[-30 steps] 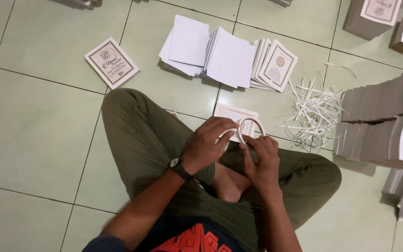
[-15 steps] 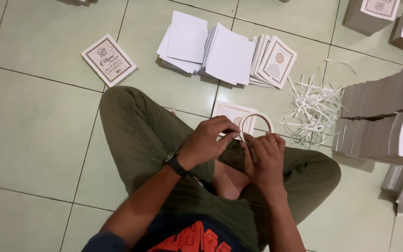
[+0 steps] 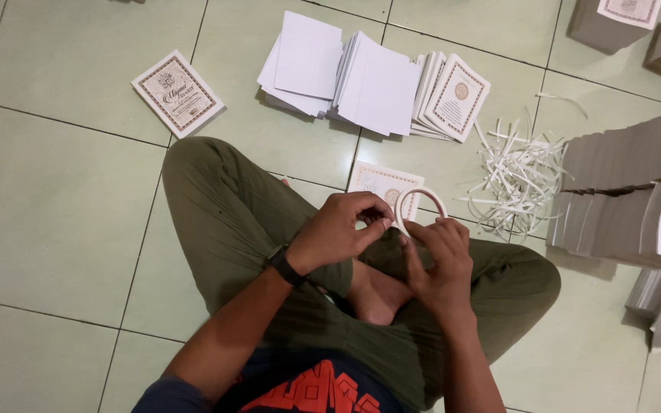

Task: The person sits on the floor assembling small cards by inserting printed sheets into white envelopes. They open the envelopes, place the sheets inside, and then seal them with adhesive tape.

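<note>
Currently, a white tape roll [image 3: 421, 205] is gripped over the crossed legs.
The roll is held upright by the right hand [image 3: 439, 260]; its edge is pinched by the left hand [image 3: 338, 232]. Beyond lie a printed card [image 3: 382, 182], paper strips [image 3: 520, 180] and card stacks [image 3: 376, 84].

You're wearing olive-green trousers [image 3: 231, 222], loose and creased over both legs. Your top [image 3: 307, 386] is dark navy with a bold red graphic across the chest, and its short sleeve [image 3: 164, 396] ends well up the arm from your hands. A black wristband or watch [image 3: 284, 266] circles your left wrist, just behind the left hand [image 3: 338, 229]. Your forearms are bare.
</note>
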